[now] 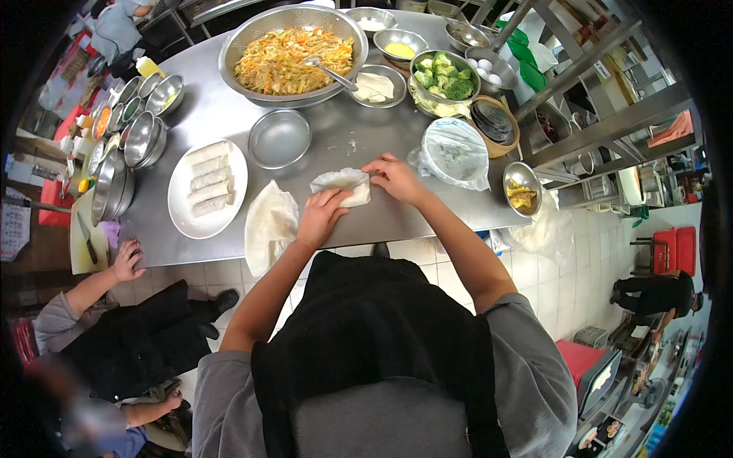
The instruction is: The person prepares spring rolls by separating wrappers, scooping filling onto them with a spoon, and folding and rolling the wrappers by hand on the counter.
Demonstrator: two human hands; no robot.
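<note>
A pale, thin wrapper [353, 182], partly folded, lies on the steel table [336, 137] before me. My left hand [324, 217] rests on its lower left part, fingers pressed together. My right hand [397, 180] pinches at its upper right corner. Whether filling is inside is hidden. Just left of it, a stack of pale wrappers [271, 225] hangs over the table's front edge. Several finished white rolls [211, 179] lie in a column on a white oval plate [179, 210] farther left. An empty metal bowl [279, 139] stands behind the wrapper.
A large colander [229, 65] of shredded vegetables with a spoon stands at the back. Bowls of broccoli [443, 75], eggs [489, 72] and yellow pieces [521, 195] are at the right, near a plastic-covered bowl [456, 153]. A co-worker's hand [127, 261] touches the left table edge.
</note>
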